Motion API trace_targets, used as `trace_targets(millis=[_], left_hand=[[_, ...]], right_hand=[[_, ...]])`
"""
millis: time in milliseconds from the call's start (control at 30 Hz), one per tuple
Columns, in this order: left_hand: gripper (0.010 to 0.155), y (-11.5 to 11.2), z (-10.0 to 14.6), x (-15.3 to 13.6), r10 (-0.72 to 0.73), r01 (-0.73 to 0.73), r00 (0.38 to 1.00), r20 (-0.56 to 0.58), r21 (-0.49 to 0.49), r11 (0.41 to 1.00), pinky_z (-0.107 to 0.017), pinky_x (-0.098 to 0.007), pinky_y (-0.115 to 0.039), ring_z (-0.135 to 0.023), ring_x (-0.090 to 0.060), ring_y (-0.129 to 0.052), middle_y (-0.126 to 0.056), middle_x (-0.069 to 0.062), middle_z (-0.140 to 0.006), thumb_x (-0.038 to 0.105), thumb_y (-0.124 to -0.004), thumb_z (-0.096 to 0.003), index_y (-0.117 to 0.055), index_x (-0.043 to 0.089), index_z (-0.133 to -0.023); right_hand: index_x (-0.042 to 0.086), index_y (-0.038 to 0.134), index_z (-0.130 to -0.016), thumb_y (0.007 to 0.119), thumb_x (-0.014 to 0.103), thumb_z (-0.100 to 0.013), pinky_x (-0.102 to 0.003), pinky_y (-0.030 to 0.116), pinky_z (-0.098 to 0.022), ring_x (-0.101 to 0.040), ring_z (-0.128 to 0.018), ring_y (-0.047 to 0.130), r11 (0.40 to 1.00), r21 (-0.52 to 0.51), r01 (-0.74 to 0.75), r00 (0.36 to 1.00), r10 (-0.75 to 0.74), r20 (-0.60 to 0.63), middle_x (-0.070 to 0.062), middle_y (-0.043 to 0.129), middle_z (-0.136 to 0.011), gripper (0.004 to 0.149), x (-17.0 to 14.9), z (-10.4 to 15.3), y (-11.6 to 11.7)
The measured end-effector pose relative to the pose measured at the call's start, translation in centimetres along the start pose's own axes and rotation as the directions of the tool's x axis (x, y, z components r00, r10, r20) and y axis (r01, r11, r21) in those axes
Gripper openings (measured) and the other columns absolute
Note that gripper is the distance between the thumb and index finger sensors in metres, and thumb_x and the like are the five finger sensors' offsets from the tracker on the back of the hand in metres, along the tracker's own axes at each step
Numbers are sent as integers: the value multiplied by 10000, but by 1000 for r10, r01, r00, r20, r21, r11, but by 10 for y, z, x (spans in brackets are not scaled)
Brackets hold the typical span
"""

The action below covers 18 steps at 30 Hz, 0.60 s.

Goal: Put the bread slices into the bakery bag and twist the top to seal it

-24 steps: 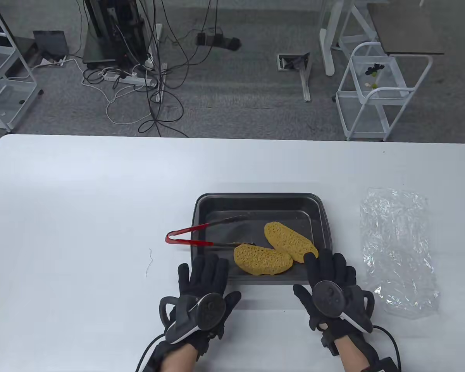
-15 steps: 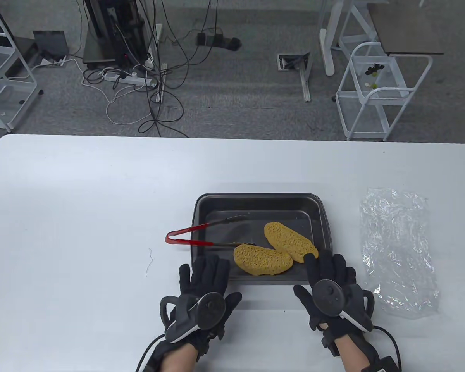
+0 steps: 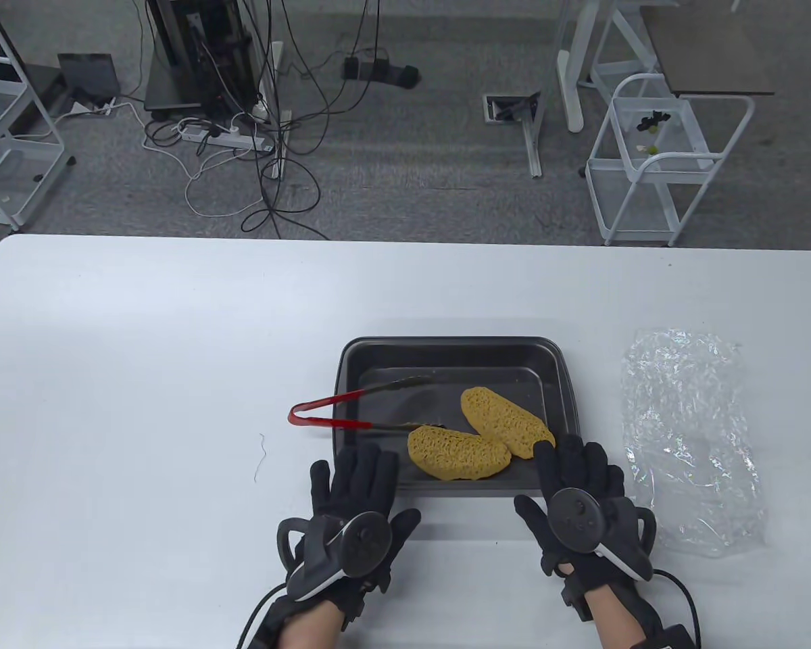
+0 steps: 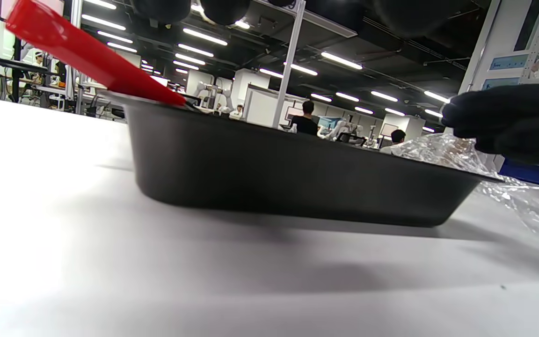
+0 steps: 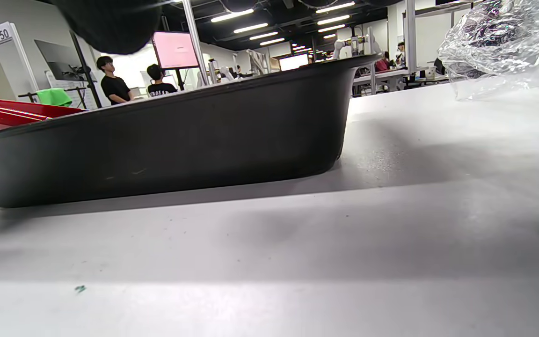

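Note:
Two yellow bread slices lie in the black tray (image 3: 454,346), one at its near edge (image 3: 458,451) and one to its right (image 3: 507,420). The clear bakery bag (image 3: 689,439) lies flat and crumpled on the table right of the tray. My left hand (image 3: 359,473) lies flat, fingers straight, over the tray's near left rim. At the near right corner my right hand (image 3: 579,466) lies flat too, its outer edge close to the bag. Neither hand holds anything. The wrist views show the tray wall (image 4: 274,173) (image 5: 157,145) and the bag (image 5: 508,42).
Red-handled tongs (image 3: 324,412) rest across the tray's left rim, tips inside, handle sticking out over the table (image 3: 142,351). A thin thread (image 3: 261,458) lies left of my left hand. Beyond the far table edge are floor cables and white carts.
My right hand has shifted slightly right toward the bag, and the bag's left edge has moved a little. The left hand, bread and tongs stay put.

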State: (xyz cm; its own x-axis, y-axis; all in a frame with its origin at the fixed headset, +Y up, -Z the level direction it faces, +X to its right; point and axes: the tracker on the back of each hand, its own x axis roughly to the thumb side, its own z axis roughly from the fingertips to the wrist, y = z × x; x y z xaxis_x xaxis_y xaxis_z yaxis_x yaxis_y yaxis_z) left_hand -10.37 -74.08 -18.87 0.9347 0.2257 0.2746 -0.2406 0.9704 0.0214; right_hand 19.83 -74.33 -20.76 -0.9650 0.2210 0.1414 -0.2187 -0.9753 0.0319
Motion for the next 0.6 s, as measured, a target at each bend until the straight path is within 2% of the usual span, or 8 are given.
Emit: trace_targets(millis=[267,367,433,500,533,567,600], left_hand=[[821,3,2,4,3,-4,1000,15,14,1000,-810,-691,-270,-1142,-464,-441,-379,-107,-1228,671,-638,-503,-312,270,-1142],[819,2,3,4,7,-7,1000,21,7,1000,-809,-692,-274,-1140,-466,-448,-386,-108,-1226,670,-639,-502,-318,270,-1141],[820,2,3,5,11,-11,1000,25,4,1000,-809,-692,-274,-1140,-464,-450,-387,-109,-1226,671,-639,-503,-317,268,-1142],[819,2,4,6,16,-16,999,31,4,1000,-809,-692,-272,-1140,-466,-448,-386,-109,-1226,671,-637,-504,-317,270,-1142],[819,2,4,6,16,-17,999,31,4,1000,-809,-692,-271,-1141,-464,-447,-386,-107,-1227,672,-637,-504,-318,270,-1142],[820,2,4,8,17,-17,999,35,5,1000,-810,-691,-270,-1142,-464,-446,-384,-106,-1228,672,-637,-504,-315,271,-1142],[820,2,4,8,17,-17,999,36,4,1000,-809,-692,-270,-1141,-464,-448,-385,-106,-1227,671,-638,-504,-316,270,-1142]], right_hand=[[162,402,-1123,712,550,-497,-763,298,-664,-644,-1015,324,1000,18,-20,1000,20,-1,-307,325,-1163,799,3,0,4],[159,410,-1121,719,548,-492,-763,308,-665,-643,-1014,348,1000,6,-18,1000,18,-7,-305,356,-1161,802,3,0,-1],[161,416,-1121,733,546,-487,-763,328,-674,-635,-1020,400,999,-25,-23,999,22,-24,-290,406,-1164,806,-3,0,-16],[143,462,-1113,759,533,-481,-763,365,-675,-623,-1004,513,994,-107,-22,998,15,-66,-283,506,-1147,800,-22,-6,-44],[134,472,-1109,765,529,-481,-762,374,-672,-624,-994,533,993,-112,-21,997,14,-71,-288,522,-1139,799,-23,-6,-46],[116,490,-1104,789,518,-474,-765,384,-670,-631,-982,558,986,-164,-2,989,-23,-147,-295,550,-1128,805,-48,-13,-74],[109,488,-1101,798,511,-472,-765,378,-671,-634,-980,552,987,-160,-7,985,-22,-174,-299,547,-1126,808,-56,-16,-82]])
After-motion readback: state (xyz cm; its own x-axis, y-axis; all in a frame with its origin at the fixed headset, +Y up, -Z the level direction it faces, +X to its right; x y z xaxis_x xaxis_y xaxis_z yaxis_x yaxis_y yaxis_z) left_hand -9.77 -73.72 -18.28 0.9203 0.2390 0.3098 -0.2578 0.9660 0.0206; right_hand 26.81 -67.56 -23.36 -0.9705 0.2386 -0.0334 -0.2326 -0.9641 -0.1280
